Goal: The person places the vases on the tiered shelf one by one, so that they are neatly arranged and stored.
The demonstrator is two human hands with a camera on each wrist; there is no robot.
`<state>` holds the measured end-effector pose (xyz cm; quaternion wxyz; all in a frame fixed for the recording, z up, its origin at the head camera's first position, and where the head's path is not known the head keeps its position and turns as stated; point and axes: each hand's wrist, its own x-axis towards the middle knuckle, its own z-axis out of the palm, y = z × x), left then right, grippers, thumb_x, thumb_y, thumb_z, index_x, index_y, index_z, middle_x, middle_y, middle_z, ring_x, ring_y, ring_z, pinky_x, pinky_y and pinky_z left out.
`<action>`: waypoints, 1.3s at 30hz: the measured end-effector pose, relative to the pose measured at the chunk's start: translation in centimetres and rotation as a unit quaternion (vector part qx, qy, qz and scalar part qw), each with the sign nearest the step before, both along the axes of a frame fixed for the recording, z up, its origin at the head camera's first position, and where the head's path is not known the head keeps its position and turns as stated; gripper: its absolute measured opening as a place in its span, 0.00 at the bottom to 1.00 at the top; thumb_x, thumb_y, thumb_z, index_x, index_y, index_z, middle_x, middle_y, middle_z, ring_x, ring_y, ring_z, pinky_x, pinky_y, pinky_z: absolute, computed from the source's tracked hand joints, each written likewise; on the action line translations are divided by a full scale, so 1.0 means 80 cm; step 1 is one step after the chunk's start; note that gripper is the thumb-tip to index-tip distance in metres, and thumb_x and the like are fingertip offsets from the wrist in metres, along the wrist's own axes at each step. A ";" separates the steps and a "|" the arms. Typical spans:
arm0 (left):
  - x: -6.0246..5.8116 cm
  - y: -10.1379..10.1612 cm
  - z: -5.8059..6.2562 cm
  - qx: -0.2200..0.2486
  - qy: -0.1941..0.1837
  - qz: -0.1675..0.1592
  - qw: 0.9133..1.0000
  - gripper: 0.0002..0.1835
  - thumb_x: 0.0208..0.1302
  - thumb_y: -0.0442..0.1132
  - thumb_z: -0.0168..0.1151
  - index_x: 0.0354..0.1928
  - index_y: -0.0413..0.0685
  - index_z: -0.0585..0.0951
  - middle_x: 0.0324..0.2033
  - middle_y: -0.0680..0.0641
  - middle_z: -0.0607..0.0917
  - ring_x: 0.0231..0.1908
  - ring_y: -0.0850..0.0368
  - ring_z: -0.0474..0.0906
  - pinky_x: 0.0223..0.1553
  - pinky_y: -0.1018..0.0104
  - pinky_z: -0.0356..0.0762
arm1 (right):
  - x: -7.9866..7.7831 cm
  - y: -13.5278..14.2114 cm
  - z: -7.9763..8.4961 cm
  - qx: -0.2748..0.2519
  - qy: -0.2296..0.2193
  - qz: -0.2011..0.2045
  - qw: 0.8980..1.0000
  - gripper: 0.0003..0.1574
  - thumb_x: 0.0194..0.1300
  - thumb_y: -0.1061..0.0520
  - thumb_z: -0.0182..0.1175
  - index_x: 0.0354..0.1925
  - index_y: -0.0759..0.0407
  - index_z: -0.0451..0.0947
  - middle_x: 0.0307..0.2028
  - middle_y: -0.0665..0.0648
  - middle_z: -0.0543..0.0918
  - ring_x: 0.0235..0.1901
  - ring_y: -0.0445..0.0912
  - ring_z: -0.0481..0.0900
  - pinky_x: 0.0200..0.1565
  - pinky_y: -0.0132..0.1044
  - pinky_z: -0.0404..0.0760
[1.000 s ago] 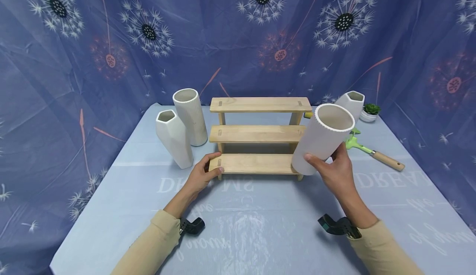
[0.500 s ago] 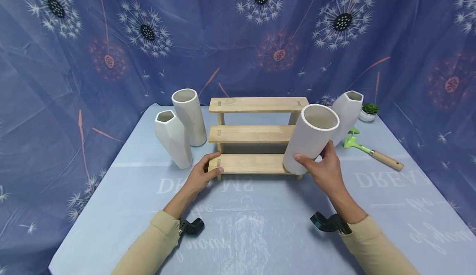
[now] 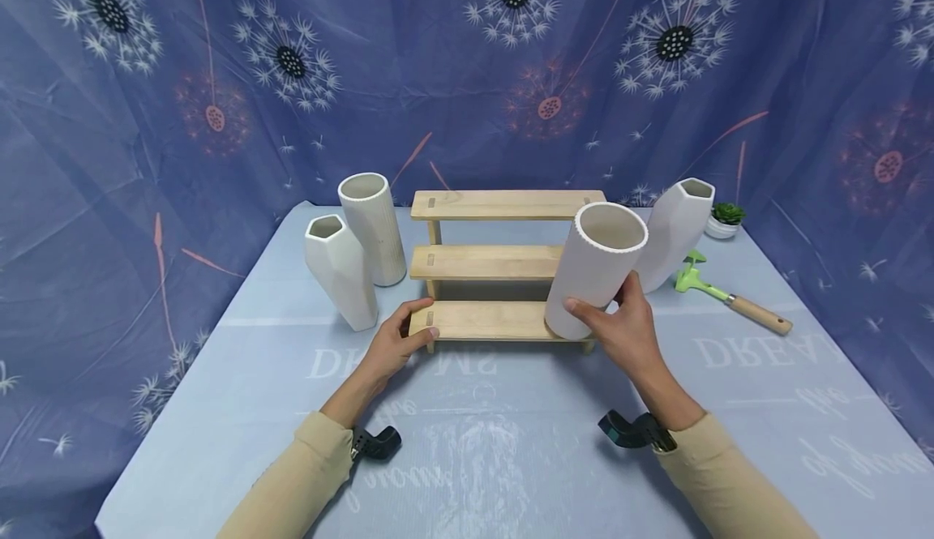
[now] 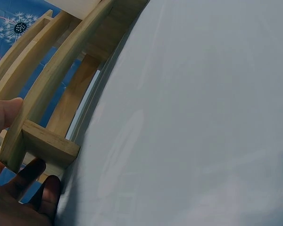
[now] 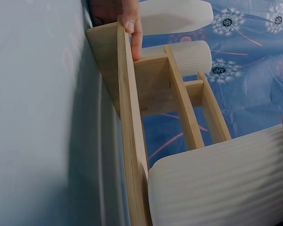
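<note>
A three-tier wooden stand (image 3: 485, 320) stands mid-table. My left hand (image 3: 394, 348) grips the left end of its lowest shelf; in the left wrist view the thumb lies on top of the board (image 4: 49, 82) and fingers are beneath. In my right hand (image 3: 620, 332) is a white ribbed cylindrical vase (image 3: 594, 271), gripped low on its side. The vase is upright at the right part of the lowest shelf. In the right wrist view the vase's base (image 5: 217, 183) meets the shelf board (image 5: 132, 122), or nearly so; full contact cannot be made out.
To the left stand a faceted white vase (image 3: 343, 271) and a ribbed white vase (image 3: 375, 231). Another faceted vase (image 3: 674, 235) is close behind my right hand. Farther right are a small potted succulent (image 3: 725, 219) and a green garden tool (image 3: 730, 300) with a wooden handle.
My right hand has moved left with the cylindrical vase, from the lowest shelf's right end further in along it. The left hand has stayed on the stand.
</note>
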<state>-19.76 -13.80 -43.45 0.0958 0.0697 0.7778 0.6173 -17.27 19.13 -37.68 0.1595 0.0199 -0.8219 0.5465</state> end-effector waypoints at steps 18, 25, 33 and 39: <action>0.007 0.003 0.014 -0.007 0.000 0.003 1.000 0.30 0.62 0.35 0.61 0.66 0.46 0.66 0.57 0.37 0.72 0.47 0.56 0.70 0.44 0.70 0.71 | -0.006 -0.012 0.000 0.006 -0.027 0.011 1.000 0.55 0.50 0.46 0.72 0.67 0.57 0.54 0.63 0.61 0.67 0.60 0.57 0.67 0.63 0.58 0.63; 0.011 0.004 0.021 -0.009 0.003 0.001 1.000 0.30 0.63 0.35 0.61 0.67 0.45 0.65 0.58 0.37 0.72 0.49 0.54 0.70 0.46 0.71 0.70 | -0.008 -0.016 0.000 0.007 -0.042 0.008 0.999 0.56 0.50 0.44 0.72 0.67 0.57 0.54 0.63 0.61 0.68 0.61 0.56 0.67 0.63 0.58 0.62; -0.004 -0.001 -0.007 0.000 0.002 0.005 1.000 0.30 0.62 0.38 0.63 0.66 0.51 0.67 0.60 0.39 0.71 0.52 0.52 0.69 0.47 0.70 0.70 | -0.010 -0.019 -0.001 0.013 -0.038 0.016 0.999 0.57 0.50 0.43 0.72 0.68 0.57 0.53 0.62 0.62 0.68 0.60 0.56 0.68 0.62 0.58 0.64; -0.008 -0.001 -0.019 -0.001 0.013 0.006 1.000 0.30 0.62 0.41 0.63 0.66 0.55 0.67 0.59 0.40 0.72 0.50 0.53 0.69 0.46 0.70 0.70 | -0.011 -0.020 0.000 0.014 -0.044 0.018 0.999 0.58 0.50 0.43 0.72 0.69 0.56 0.51 0.63 0.62 0.66 0.62 0.57 0.67 0.63 0.59 0.63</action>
